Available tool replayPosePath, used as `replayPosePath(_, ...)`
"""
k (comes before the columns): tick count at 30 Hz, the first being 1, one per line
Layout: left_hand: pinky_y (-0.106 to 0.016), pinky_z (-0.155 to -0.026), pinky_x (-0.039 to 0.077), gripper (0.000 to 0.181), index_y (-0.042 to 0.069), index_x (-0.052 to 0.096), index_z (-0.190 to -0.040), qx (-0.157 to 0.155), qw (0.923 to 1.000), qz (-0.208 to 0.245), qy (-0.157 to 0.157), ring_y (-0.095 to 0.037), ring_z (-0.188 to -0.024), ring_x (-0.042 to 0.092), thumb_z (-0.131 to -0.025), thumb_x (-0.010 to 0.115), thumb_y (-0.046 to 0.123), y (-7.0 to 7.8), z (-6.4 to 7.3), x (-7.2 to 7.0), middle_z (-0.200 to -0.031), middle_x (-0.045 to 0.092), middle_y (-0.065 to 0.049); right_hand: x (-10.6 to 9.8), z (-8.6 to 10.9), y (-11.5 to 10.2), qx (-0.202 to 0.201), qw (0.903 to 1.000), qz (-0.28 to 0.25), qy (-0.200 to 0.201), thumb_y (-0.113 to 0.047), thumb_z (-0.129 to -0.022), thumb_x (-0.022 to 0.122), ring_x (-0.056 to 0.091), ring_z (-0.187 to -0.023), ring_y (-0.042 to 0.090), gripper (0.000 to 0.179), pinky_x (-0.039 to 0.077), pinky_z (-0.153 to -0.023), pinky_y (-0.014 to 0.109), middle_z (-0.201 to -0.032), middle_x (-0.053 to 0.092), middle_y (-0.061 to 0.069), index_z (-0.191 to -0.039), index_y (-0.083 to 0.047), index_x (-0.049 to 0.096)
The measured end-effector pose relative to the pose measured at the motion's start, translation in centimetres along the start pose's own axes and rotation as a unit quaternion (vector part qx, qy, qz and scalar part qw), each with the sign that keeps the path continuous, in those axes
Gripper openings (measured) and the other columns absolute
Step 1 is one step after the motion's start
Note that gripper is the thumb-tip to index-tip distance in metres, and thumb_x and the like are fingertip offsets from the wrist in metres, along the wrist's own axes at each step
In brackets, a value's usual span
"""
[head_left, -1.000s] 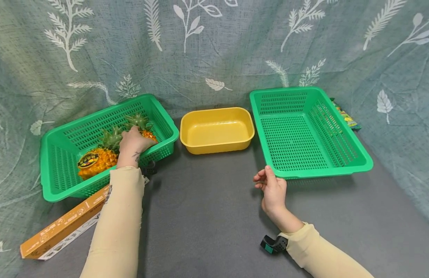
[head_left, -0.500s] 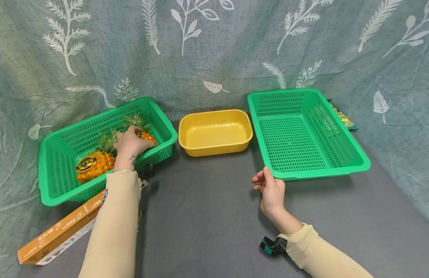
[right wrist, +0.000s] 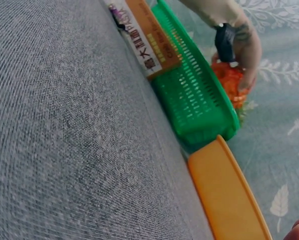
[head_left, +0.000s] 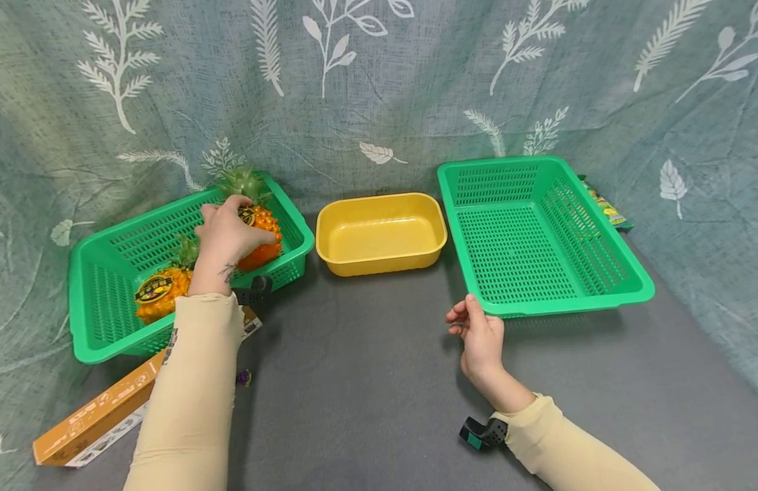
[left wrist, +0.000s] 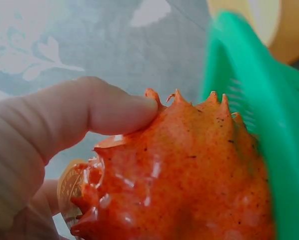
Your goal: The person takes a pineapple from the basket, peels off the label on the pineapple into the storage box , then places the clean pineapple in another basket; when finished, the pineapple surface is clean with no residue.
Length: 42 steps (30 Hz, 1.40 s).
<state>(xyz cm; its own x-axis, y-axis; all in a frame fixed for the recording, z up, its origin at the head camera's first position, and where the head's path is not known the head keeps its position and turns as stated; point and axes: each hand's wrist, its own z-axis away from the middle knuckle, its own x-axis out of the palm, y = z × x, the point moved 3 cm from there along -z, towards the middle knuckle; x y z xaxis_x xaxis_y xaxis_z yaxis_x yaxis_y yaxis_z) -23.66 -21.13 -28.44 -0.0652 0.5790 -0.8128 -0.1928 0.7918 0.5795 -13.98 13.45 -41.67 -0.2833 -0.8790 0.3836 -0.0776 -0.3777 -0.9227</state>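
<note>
My left hand (head_left: 222,239) grips a small orange pineapple (head_left: 263,249) with a green crown, raised at the right end of the left green basket (head_left: 80,300). In the left wrist view the thumb (left wrist: 122,112) presses on its spiky, shiny skin, close to the basket's wall. Another pineapple (head_left: 164,293) with a black and gold label lies lower in that basket, its crown partly behind my wrist. At the front left corner of the right green basket (head_left: 557,305) is my right hand (head_left: 484,341), its fingers loosely bent and holding nothing that I can see.
Between the baskets stands a yellow tub (head_left: 385,262). An orange and white pasta box (head_left: 102,416) lies before the left basket, partly under my forearm. Near it is a small purple item (head_left: 243,377). A green and yellow packet (head_left: 608,204) sits behind the right basket.
My left hand has lifted the right-hand pineapple upward, so more of its orange body and label shows above the basket's rim. The right hand has stayed in place.
</note>
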Motion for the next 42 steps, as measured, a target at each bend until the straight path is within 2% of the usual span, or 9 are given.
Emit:
replayPosePath(5, -0.060, -0.087, 0.026, 0.081, 0.009, 0.033, -0.141, 0.040, 0.9991, -0.002, 0.014, -0.052, -0.114, 0.020, -0.074, 0.075, 0.027, 1.9, 1.4, -0.8, -0.135, 0.021, -0.031, 0.1, 0.0, -0.1, 0.001, 1.0000, -0.002, 0.000, -0.019, -0.099, 0.042, 0.056, -0.055, 0.006, 0.039, 0.044, -0.048, 0.019, -0.058, 0.060, -0.005, -0.064, -0.013, 0.059)
replayPosePath(12, -0.060, -0.083, 0.033, 0.078, 0.016, 0.037, -0.140, 0.073, 0.9972, 0.001, 0.014, -0.051, -0.117, 0.021, -0.073, 0.076, 0.027, 4.5, 4.0, -1.6, -0.140, 0.018, -0.025, 0.2, 0.0, -0.2, 0.000, 1.0000, -0.003, 0.002, -0.019, -0.098, 0.042, 0.057, -0.054, 0.006, 0.038, 0.044, -0.047, 0.018, -0.058, 0.060, -0.005, -0.064, -0.013, 0.059)
replayPosePath(16, -0.056, -0.082, 0.035, 0.075, 0.018, 0.039, -0.138, 0.120, 0.9927, 0.006, -0.011, -0.045, -0.115, 0.025, -0.073, 0.076, 0.026, 5.7, 6.0, -1.2, -0.138, 0.021, -0.022, 0.1, -0.1, -0.2, 0.000, 1.0000, -0.001, 0.000, -0.019, -0.099, 0.042, 0.057, -0.055, 0.006, 0.038, 0.044, -0.048, 0.018, -0.058, 0.060, -0.005, -0.065, -0.013, 0.059)
replayPosePath(20, -0.053, -0.084, 0.036, 0.072, 0.020, 0.043, -0.135, 0.163, 0.9856, 0.002, -0.046, -0.040, -0.115, 0.030, -0.072, 0.076, 0.024, 6.1, 7.9, 0.0, -0.138, 0.024, -0.019, 0.1, -0.1, -0.2, 0.003, 1.0000, 0.005, -0.004, -0.019, -0.099, 0.041, 0.057, -0.055, 0.006, 0.039, 0.044, -0.048, 0.019, -0.058, 0.060, -0.005, -0.065, -0.013, 0.058)
replayPosePath(27, -0.051, -0.087, 0.038, 0.071, 0.022, 0.049, -0.129, 0.222, 0.9709, -0.017, -0.090, -0.038, -0.117, 0.035, -0.065, 0.079, 0.022, 5.5, 10.4, 3.5, -0.136, 0.031, -0.014, 0.0, -0.1, -0.1, 0.006, 0.9999, 0.007, -0.005, -0.019, -0.099, 0.041, 0.057, -0.056, 0.007, 0.038, 0.044, -0.049, 0.020, -0.059, 0.060, -0.004, -0.066, -0.012, 0.058)
replayPosePath(32, -0.051, -0.084, 0.040, 0.070, 0.023, 0.053, -0.125, 0.261, 0.9584, -0.033, -0.111, -0.036, -0.113, 0.039, -0.061, 0.083, 0.021, 4.1, 12.5, 6.5, -0.132, 0.035, -0.011, -0.1, -0.1, -0.1, 0.005, 0.9999, 0.009, -0.005, -0.020, -0.099, 0.041, 0.057, -0.057, 0.007, 0.038, 0.044, -0.049, 0.020, -0.059, 0.060, -0.004, -0.066, -0.012, 0.058)
replayPosePath(36, -0.050, -0.082, 0.042, 0.070, 0.023, 0.056, -0.122, 0.280, 0.9498, -0.039, -0.134, -0.035, -0.107, 0.043, -0.058, 0.085, 0.019, 2.6, 14.1, 8.9, -0.128, 0.039, -0.011, -0.1, -0.1, -0.2, 0.008, 0.9999, 0.012, -0.006, -0.019, -0.099, 0.041, 0.057, -0.057, 0.007, 0.038, 0.045, -0.049, 0.020, -0.060, 0.060, -0.004, -0.066, -0.012, 0.058)
replayPosePath(39, -0.048, -0.083, 0.043, 0.070, 0.024, 0.057, -0.121, 0.291, 0.9437, -0.039, -0.153, -0.033, -0.106, 0.043, -0.057, 0.086, 0.019, 1.8, 14.7, 10.1, -0.128, 0.040, -0.010, -0.1, -0.1, -0.1, 0.012, 0.9998, 0.012, -0.005, -0.019, -0.099, 0.042, 0.057, -0.057, 0.007, 0.038, 0.045, -0.049, 0.020, -0.059, 0.060, -0.004, -0.066, -0.012, 0.058)
replayPosePath(42, -0.045, -0.082, 0.043, 0.069, 0.025, 0.057, -0.120, 0.300, 0.9378, -0.040, -0.170, -0.031, -0.106, 0.043, -0.056, 0.085, 0.019, 1.3, 14.8, 10.5, -0.129, 0.039, -0.008, -0.1, -0.2, 0.0, 0.021, 0.9998, 0.007, -0.002, -0.016, -0.097, 0.044, 0.057, -0.057, 0.007, 0.035, 0.044, -0.049, 0.020, -0.059, 0.060, -0.004, -0.066, -0.012, 0.058)
